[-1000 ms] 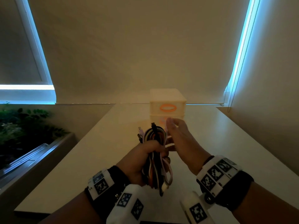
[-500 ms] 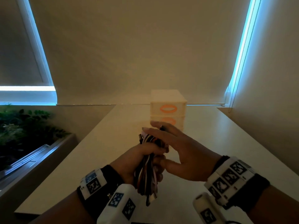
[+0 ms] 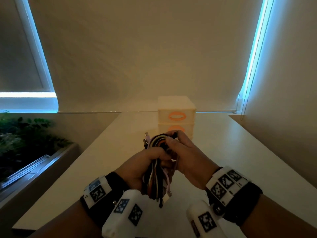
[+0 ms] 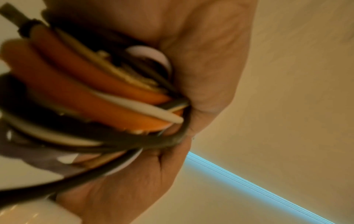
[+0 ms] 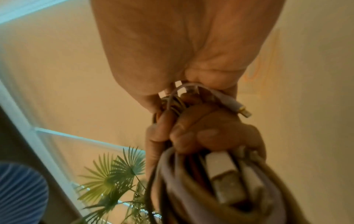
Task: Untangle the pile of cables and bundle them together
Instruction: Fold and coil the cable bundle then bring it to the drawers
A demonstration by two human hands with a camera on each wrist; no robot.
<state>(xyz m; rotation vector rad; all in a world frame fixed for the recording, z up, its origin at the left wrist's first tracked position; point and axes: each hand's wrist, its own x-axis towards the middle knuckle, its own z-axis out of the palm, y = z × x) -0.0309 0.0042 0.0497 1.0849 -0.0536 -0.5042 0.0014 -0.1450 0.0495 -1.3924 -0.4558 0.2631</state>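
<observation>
A bundle of cables point(image 3: 155, 140) in black, orange, white and lilac is held upright above the table. My left hand point(image 3: 142, 166) grips its middle, fingers wrapped round it; the loops fan out of the fist point(image 4: 86, 91), and plugs hang below. My right hand point(image 3: 185, 155) sits against the bundle's upper right, fingers and thumb curled onto the top loops near a black plug point(image 3: 174, 133). In the right wrist view the left fingers point(image 5: 201, 133) clamp the cables point(image 5: 220, 181), and a lilac cable end point(image 5: 243, 111) sticks out under the right palm point(image 5: 162, 45).
A small pale drawer box point(image 3: 176, 114) with orange handles stands on the white table point(image 3: 240, 152) just beyond the hands. Green plants point(image 3: 25, 134) in a planter lie below the table's left edge. A blind cord point(image 3: 247, 83) hangs at the right wall.
My right hand went from pinching beside the bundle, to lying flat across its top, to curling onto the upper loops. The left hand kept its grip and shifted slightly.
</observation>
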